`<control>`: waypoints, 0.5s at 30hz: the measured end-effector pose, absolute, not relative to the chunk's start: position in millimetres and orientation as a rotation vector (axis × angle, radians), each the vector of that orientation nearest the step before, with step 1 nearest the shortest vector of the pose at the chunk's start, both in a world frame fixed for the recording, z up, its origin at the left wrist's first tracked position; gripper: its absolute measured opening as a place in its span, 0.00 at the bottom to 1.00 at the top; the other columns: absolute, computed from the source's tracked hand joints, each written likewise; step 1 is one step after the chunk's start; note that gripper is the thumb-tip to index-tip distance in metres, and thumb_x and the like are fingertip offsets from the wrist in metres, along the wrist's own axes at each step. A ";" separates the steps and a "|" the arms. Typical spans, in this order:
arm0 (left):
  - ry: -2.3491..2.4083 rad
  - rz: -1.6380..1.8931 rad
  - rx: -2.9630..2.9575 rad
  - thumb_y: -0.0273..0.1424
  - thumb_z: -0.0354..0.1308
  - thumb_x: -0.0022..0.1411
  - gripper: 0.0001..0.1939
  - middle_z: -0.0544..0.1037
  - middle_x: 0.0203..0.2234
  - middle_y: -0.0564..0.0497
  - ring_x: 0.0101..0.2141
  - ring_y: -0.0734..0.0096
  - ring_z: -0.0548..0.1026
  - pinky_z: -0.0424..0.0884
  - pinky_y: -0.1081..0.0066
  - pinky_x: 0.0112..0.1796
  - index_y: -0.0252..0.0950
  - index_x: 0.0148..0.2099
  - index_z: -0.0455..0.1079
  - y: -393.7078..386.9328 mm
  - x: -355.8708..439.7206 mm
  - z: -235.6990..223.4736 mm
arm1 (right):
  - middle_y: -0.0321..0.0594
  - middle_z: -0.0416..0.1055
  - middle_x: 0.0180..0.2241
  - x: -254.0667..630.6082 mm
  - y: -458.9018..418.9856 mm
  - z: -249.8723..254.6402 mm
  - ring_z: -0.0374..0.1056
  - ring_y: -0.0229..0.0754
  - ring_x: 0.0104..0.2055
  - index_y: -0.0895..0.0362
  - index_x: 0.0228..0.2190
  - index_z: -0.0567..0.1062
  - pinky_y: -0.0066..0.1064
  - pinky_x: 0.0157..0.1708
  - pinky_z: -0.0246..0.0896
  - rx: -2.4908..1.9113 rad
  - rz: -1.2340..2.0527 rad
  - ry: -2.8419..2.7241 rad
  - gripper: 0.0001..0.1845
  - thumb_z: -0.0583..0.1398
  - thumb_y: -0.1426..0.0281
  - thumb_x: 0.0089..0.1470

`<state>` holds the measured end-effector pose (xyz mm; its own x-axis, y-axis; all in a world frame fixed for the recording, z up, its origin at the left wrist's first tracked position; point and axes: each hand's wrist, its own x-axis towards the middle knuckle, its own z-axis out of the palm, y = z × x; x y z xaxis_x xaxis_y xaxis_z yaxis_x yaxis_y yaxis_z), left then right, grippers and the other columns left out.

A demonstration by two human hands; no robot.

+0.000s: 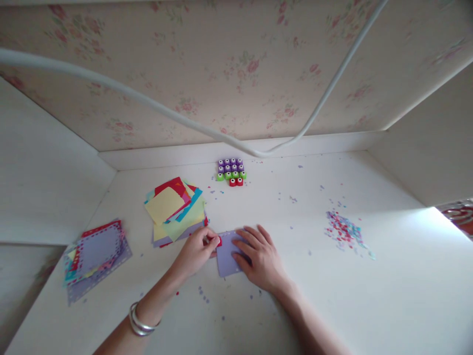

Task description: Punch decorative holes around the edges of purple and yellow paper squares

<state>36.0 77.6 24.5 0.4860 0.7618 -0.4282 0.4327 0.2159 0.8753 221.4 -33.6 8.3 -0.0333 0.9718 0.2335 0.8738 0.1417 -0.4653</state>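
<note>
A sheet of purple paper lies in front of me, with small punched holes along its top edge. My left hand pinches a small red craft punch at the sheet's upper left corner. Across the right part of the paper my right hand rests flat, fingers spread, partly covering it. Behind the sheet stand several more small punches in rows, purple, green and red.
Loose coloured paper is piled left of centre. Sheets with punched borders are stacked at far left. Confetti is heaped on the right, with stray bits across the white table. A white cable hangs before the wall.
</note>
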 end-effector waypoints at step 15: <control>1.161 0.279 2.093 0.39 0.52 0.65 0.13 0.77 0.34 0.49 0.35 0.66 0.76 0.72 0.68 0.38 0.39 0.36 0.75 91.4 4.6 34.6 | 0.38 0.70 0.55 223.5 -32.8 10.4 0.61 0.48 0.59 0.48 0.48 0.76 0.52 0.63 0.46 -1.765 0.330 -1.925 0.15 0.58 0.63 0.61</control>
